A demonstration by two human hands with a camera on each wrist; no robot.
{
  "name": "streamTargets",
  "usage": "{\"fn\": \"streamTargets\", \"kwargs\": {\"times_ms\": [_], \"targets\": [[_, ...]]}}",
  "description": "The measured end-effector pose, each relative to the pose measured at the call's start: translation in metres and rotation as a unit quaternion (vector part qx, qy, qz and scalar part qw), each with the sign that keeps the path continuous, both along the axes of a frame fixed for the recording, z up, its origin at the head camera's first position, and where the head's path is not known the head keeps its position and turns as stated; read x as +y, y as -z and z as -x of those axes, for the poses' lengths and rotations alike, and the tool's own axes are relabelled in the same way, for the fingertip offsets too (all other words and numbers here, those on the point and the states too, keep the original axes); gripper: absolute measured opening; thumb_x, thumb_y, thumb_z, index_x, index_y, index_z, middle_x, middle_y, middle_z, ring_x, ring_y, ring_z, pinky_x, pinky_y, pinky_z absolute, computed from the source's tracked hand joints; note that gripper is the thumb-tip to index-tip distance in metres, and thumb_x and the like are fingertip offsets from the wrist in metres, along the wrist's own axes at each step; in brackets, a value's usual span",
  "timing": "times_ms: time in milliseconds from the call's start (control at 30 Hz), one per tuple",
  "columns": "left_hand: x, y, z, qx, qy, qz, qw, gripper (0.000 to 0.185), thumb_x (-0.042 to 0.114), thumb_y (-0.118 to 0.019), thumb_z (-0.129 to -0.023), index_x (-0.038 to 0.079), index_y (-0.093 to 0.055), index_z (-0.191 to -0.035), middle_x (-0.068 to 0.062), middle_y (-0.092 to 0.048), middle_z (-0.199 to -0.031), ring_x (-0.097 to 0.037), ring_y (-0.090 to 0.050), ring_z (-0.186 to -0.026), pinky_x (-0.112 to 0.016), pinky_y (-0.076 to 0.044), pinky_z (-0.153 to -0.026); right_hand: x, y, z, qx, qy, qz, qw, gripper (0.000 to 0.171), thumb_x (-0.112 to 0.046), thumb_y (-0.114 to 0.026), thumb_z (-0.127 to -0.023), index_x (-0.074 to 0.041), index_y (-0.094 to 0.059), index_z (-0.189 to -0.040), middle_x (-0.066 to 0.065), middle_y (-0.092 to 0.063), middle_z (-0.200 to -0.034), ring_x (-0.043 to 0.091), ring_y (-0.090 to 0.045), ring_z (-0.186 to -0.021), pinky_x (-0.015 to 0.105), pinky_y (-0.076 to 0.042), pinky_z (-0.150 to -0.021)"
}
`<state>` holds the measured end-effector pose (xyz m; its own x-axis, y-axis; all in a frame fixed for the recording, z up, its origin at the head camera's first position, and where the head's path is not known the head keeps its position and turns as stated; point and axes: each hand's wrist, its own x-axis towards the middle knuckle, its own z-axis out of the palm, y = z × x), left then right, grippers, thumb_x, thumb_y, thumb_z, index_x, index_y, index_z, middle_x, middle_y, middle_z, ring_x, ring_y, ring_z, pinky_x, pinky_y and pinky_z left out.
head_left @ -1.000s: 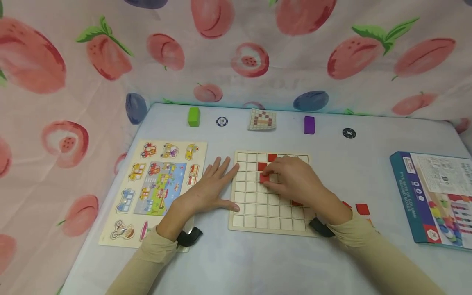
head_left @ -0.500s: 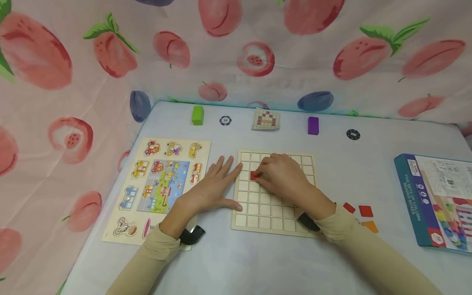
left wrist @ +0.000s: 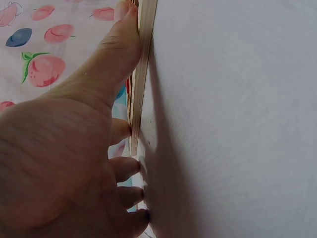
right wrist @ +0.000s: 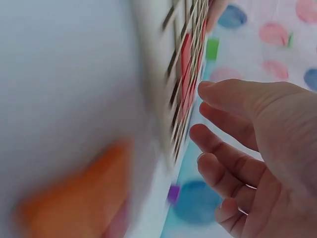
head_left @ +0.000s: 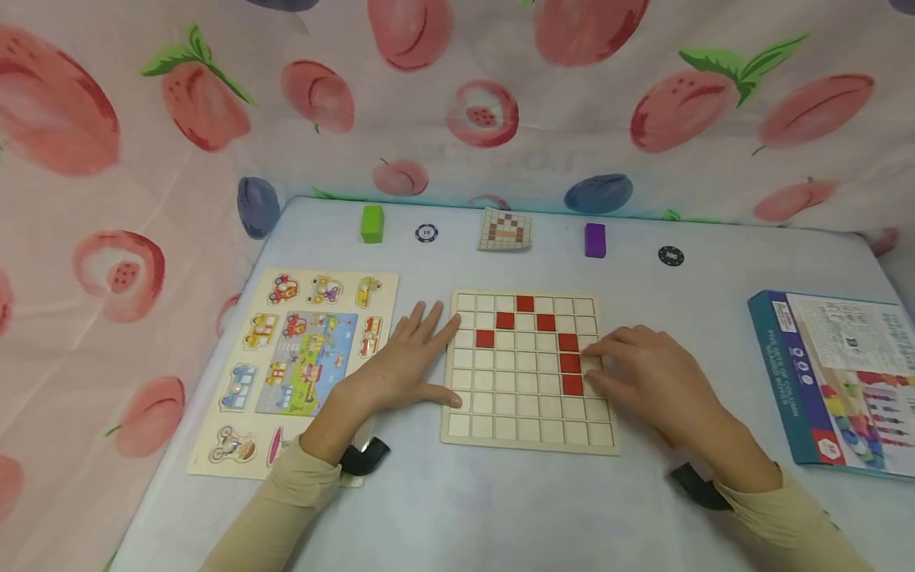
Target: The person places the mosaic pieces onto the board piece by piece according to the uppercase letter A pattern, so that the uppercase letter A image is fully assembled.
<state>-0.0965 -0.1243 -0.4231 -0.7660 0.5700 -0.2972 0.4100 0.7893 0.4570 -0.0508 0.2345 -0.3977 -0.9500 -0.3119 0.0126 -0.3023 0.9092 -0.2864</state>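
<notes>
A wooden grid board (head_left: 496,427) lies at the middle of the table, with several red square tiles (head_left: 485,339) seated in its cells in a slanted, peaked pattern. My left hand (head_left: 393,373) lies flat with fingers spread at its left side; thumb and forefinger touch the board's edge, as the left wrist view also shows. Just over the board's right edge hovers my right hand (head_left: 654,381), fingers loosely bent and nothing between them in the right wrist view. Below that hand, an orange tile (right wrist: 81,191) lies blurred on the table, mostly hidden in the head view.
A picture puzzle board (head_left: 386,290) lies left, partly under my left forearm. Along the back are a green block (head_left: 372,225), a chip marked 10 (head_left: 426,233), a grid pattern card (head_left: 504,230), a purple block (head_left: 595,241) and a black chip (head_left: 670,256). A flat box (head_left: 786,381) lies right.
My right hand has left a red tile in the third row's second cell and moved right to the board's edge. My left hand has stayed at the board's left side.
</notes>
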Motion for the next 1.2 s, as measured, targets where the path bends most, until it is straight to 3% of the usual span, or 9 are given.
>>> {"fn": "streamTargets", "kwargs": {"times_ms": [100, 267, 400, 500, 667, 867, 1000, 1100, 1200], "targets": [[-0.002, 0.000, 0.000, 0.002, -0.003, 0.000, 1.0000, 0.121, 0.063, -0.081, -0.085, 0.017, -0.012, -0.173, -0.014, 0.004, -0.181, -0.040, 0.010, -0.168, -0.058, -0.006, -0.138, 0.025, 0.001, -0.012, -0.017, 0.032, -0.009, 0.999, 0.033, -0.032, -0.087, -0.089, -0.018, -0.082, -0.119, 0.009, -0.078, -0.117, 0.034, -0.070, -0.108, 0.059, -0.060, -0.091], [-0.003, 0.001, 0.000, 0.000, -0.008, -0.008, 0.9999, 0.121, 0.062, -0.082, -0.085, 0.018, -0.013, -0.173, -0.014, 0.004, -0.181, -0.039, 0.011, -0.168, -0.058, -0.006, -0.138, 0.061, 0.003, -0.028, -0.029, 0.079, -0.029, 0.996, 0.038, -0.037, -0.088, -0.088, -0.016, -0.080, -0.118, 0.010, -0.078, -0.109, 0.028, -0.068, -0.094, 0.052, -0.063, -0.078], [-0.003, 0.000, 0.000, -0.002, -0.009, -0.007, 0.9999, 0.120, 0.061, -0.082, -0.085, 0.018, -0.013, -0.173, -0.013, 0.004, -0.182, -0.039, 0.011, -0.168, -0.058, -0.005, -0.138, 0.086, 0.005, -0.034, -0.075, 0.131, -0.055, 0.987, 0.046, -0.043, -0.085, -0.089, -0.010, -0.076, -0.121, 0.015, -0.078, -0.102, 0.031, -0.068, -0.089, 0.051, -0.062, -0.070], [-0.003, -0.001, 0.000, -0.001, -0.010, -0.008, 0.9999, 0.120, 0.060, -0.083, -0.085, 0.017, -0.013, -0.173, -0.014, 0.004, -0.182, -0.039, 0.010, -0.168, -0.058, -0.006, -0.138, 0.096, 0.006, -0.035, -0.118, 0.155, -0.060, 0.979, 0.050, -0.043, -0.084, -0.090, -0.007, -0.074, -0.123, 0.015, -0.078, -0.097, 0.028, -0.066, -0.083, 0.042, -0.059, -0.064], [-0.002, -0.001, -0.001, -0.002, -0.010, -0.009, 0.9999, 0.120, 0.060, -0.083, -0.085, 0.017, -0.013, -0.173, -0.014, 0.004, -0.182, -0.040, 0.010, -0.168, -0.059, -0.005, -0.138, 0.101, 0.008, -0.037, -0.113, 0.146, -0.054, 0.981, 0.045, -0.036, -0.086, -0.088, -0.008, -0.076, -0.122, 0.014, -0.076, -0.098, 0.024, -0.063, -0.082, 0.028, -0.050, -0.061], [-0.001, 0.001, 0.000, -0.006, -0.006, -0.007, 0.9999, 0.120, 0.061, -0.082, -0.085, 0.018, -0.012, -0.173, -0.014, 0.005, -0.181, -0.039, 0.012, -0.168, -0.059, -0.005, -0.138, 0.103, 0.006, -0.039, -0.097, 0.141, -0.071, 0.983, 0.043, -0.033, -0.089, -0.084, -0.006, -0.080, -0.116, 0.020, -0.075, -0.101, 0.026, -0.060, -0.079, 0.026, -0.045, -0.058], [0.000, 0.001, 0.000, -0.006, -0.007, -0.002, 1.0000, 0.121, 0.062, -0.082, -0.085, 0.018, -0.011, -0.173, -0.012, 0.006, -0.181, -0.038, 0.013, -0.168, -0.057, -0.004, -0.139, 0.093, 0.002, -0.036, -0.085, 0.136, -0.061, 0.985, 0.046, -0.035, -0.089, -0.085, -0.006, -0.079, -0.120, 0.024, -0.075, -0.110, 0.032, -0.065, -0.086, 0.039, -0.058, -0.063], [0.001, 0.000, 0.000, -0.005, -0.006, 0.000, 1.0000, 0.121, 0.062, -0.082, -0.085, 0.019, -0.011, -0.173, -0.012, 0.005, -0.182, -0.038, 0.012, -0.168, -0.057, -0.004, -0.139, 0.073, -0.003, -0.029, -0.073, 0.121, -0.053, 0.989, 0.048, -0.038, -0.088, -0.087, -0.008, -0.078, -0.124, 0.023, -0.074, -0.117, 0.036, -0.067, -0.096, 0.052, -0.063, -0.073], [0.002, -0.001, -0.001, -0.005, -0.005, -0.004, 1.0000, 0.121, 0.062, -0.082, -0.085, 0.018, -0.012, -0.173, -0.013, 0.005, -0.181, -0.039, 0.011, -0.168, -0.058, -0.005, -0.138, 0.047, -0.006, -0.021, -0.048, 0.086, -0.048, 0.994, 0.045, -0.035, -0.087, -0.088, -0.010, -0.079, -0.125, 0.018, -0.075, -0.117, 0.034, -0.069, -0.098, 0.054, -0.064, -0.079]]}}
